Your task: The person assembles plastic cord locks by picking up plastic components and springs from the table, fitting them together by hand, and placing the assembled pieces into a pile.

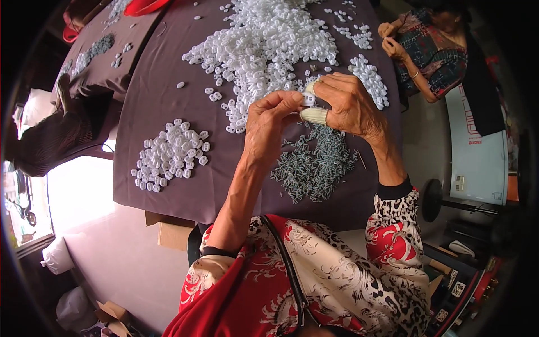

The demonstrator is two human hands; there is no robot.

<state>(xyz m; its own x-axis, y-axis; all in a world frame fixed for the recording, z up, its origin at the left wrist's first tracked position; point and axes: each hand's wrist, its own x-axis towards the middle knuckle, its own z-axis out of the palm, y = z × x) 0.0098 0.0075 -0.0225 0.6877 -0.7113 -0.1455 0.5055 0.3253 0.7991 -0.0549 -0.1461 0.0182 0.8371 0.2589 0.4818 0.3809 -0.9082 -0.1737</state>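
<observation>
Over the table, my left hand (267,122) pinches a small white plastic piece (308,99) between thumb and fingers. From the other side my right hand (355,108) meets it, fingers curled. Pale finger covers (314,115) sit on its thumb and forefinger. Their tips are close around the white piece; whatever they grip is too small or hidden to make out. Just below both hands spreads a heap of small grey screws (314,165). Beyond them lies a large heap of similar white pieces (264,48), each with dark openings.
A smaller pile of white pieces (171,153) lies at the table's left, another group (369,80) at the right. A brown cloth (160,101) covers the table. Another person (429,53) works at the far right. Cardboard boxes (173,235) stand below the near edge.
</observation>
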